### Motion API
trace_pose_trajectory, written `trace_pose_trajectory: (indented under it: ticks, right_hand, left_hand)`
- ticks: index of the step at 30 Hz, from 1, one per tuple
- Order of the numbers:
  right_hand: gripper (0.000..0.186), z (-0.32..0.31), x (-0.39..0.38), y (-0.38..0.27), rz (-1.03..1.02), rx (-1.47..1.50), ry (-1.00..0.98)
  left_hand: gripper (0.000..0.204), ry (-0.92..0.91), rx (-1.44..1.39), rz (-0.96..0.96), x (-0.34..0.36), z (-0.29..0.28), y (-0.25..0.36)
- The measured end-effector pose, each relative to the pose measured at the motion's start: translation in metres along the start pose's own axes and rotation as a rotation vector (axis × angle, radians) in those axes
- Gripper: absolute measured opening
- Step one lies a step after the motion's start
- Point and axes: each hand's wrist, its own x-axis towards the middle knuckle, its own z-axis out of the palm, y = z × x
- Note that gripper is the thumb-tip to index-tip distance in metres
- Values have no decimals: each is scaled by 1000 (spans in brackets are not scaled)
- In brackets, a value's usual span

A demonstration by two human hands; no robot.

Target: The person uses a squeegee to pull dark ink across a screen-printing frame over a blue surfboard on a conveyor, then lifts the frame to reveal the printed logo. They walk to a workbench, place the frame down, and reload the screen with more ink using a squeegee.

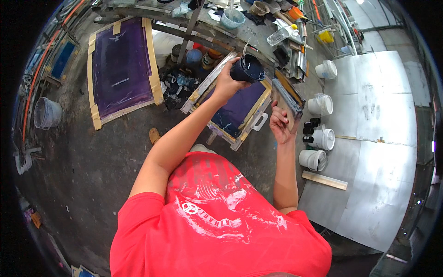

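My left hand (227,82) is wrapped round a dark tub (249,69), which is tilted and shows dark ink smeared over its inside and rim. My right hand (280,123) grips a wooden-handled squeegee (289,104), held on edge, its blade side coated with dark ink. The squeegee is apart from the tub, just to its right. Below and behind both hands leans a screen printing frame (236,111) with purple mesh and taped borders. Dark ink lies along the mesh's lower part. The tub and my left hand cover some of the frame's upper part.
A second taped purple screen (121,69) leans at the left. Ahead stands a cluttered metal bench (251,34) with a blue bowl (232,18) and a clear bottle (280,35). White buckets (320,105) line the metal-topped table (376,161) at right. A bucket (48,113) stands far left.
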Motion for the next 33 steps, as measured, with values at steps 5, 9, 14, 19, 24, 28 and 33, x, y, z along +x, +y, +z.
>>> trace_pose_trajectory:
  ticks: [5,9,14,19,24,28,33]
  right_hand:
    - [27,13,-3,18,-173,-389,83]
    - [32,19,-1,26,-285,-510,148]
    - [28,18,12,16,-437,-612,381]
    - [27,-9,33,-16,-481,-611,375]
    - [31,-52,47,-40,-623,-723,365]
    - [41,-93,56,-45,-628,-885,408]
    - [46,-141,82,-37,-501,-1991,871]
  left_hand:
    - [81,0,24,99,1,20,11]
    - [77,-71,126,172,-7,23,25]
    - [81,-187,78,74,-27,17,47]
    - [77,-211,-7,22,-50,6,61]
    - [88,-219,-163,-89,-60,-12,63]
    - [90,-149,-174,-63,-60,-36,68]
    - [81,-102,-127,-52,-54,-71,83]
